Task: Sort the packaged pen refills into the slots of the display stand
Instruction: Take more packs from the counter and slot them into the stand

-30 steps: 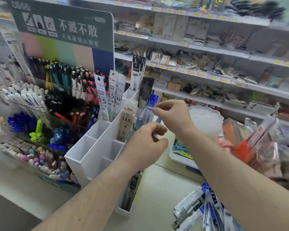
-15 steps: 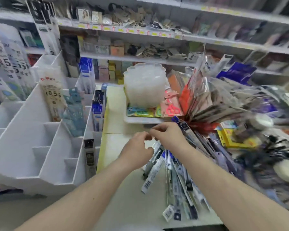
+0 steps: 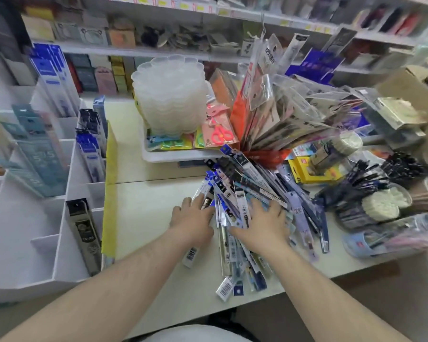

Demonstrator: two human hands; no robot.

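Two hands, both mine, rest palm-down with fingers spread on a loose heap of flat plastic-sleeved pen refill packs lying on the pale tabletop. My left hand presses the heap's left edge, fingertips on a pack with a dark insert; my right hand covers the packs at the heap's middle. Neither hand grips or pinches anything.

At left stands the white stepped display stand with partitioned slots. I judge the sorting well short of done: most near slots sit bare, and the heap is large.

Risks, as I read them: the packs overlap and fan toward the near table edge, so a sideways sweep could push the nearest ones, barcodes showing, off the table. Slick sleeves may slide together, so lifting one pack could drag up two of differing kinds. A fanned bundle of clear-bagged hanging goods leans just beyond the heap and could be knocked into it.

Counts: two hands; one stand; one grey-black boxed pack upright in the near slot; several blue packs in the slots behind, number unclear. The heap holds too many overlapping packs to count, dozens by my estimate.
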